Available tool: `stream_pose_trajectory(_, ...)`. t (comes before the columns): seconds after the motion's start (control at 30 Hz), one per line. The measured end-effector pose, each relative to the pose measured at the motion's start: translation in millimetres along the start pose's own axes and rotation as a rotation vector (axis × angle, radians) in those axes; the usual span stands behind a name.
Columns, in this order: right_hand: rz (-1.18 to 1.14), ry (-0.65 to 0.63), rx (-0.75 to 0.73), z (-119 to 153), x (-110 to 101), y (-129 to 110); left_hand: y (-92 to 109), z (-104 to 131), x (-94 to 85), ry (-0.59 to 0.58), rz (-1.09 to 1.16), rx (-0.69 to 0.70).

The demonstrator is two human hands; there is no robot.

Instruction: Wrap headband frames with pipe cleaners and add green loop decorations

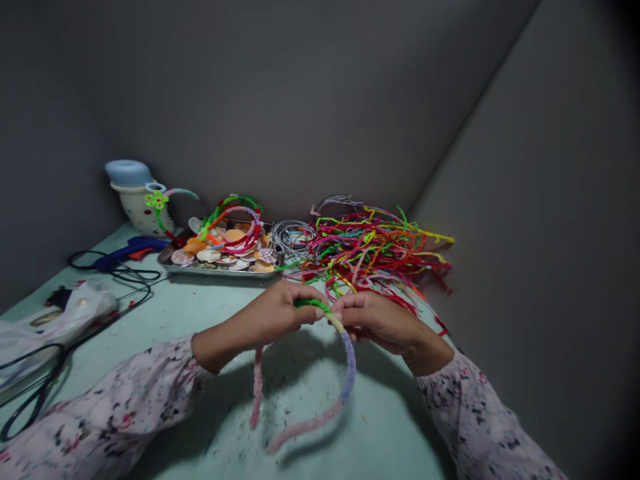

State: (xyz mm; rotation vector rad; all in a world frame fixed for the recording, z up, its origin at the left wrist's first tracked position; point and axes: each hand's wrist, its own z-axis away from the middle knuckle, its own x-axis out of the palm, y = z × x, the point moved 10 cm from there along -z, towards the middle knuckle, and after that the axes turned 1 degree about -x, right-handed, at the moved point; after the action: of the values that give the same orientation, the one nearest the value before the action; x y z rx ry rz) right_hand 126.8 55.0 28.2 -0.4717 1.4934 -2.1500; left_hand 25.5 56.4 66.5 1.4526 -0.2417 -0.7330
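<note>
Between my hands is a headband wrapped in fuzzy pipe cleaner point(349, 373), curved in an open loop with pink ends, a lilac stretch, a pale yellow band and a green part at the top. My left hand point(277, 313) pinches the green part between thumb and fingers. Close beside it, my right hand point(375, 320) pinches the band where green meets pale yellow. Both ends of the loop hang down toward the tabletop. The fingertips hide part of the wrapping.
Behind my hands, a metal tray point(215, 270) holds shells and wrapped bands. A heap of colourful pipe cleaners point(375, 247) lies right of some grey wire hoops point(293, 239). At left are a tumbler point(135, 200), a blue glue gun point(130, 250), black cord point(145, 293) and a plastic bag point(75, 310).
</note>
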Motion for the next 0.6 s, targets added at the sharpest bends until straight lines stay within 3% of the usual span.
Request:
stream_pose_trajectory(0.33,0.087,0.12,0.039,2,-4,-4,11,1,-2.7,0.037,-0.199,0.132)
stream_pose_trajectory(0.6,0.046,0.103,0.029,3,-1,-7,11,0,-2.1,0.043,-0.282,0.139)
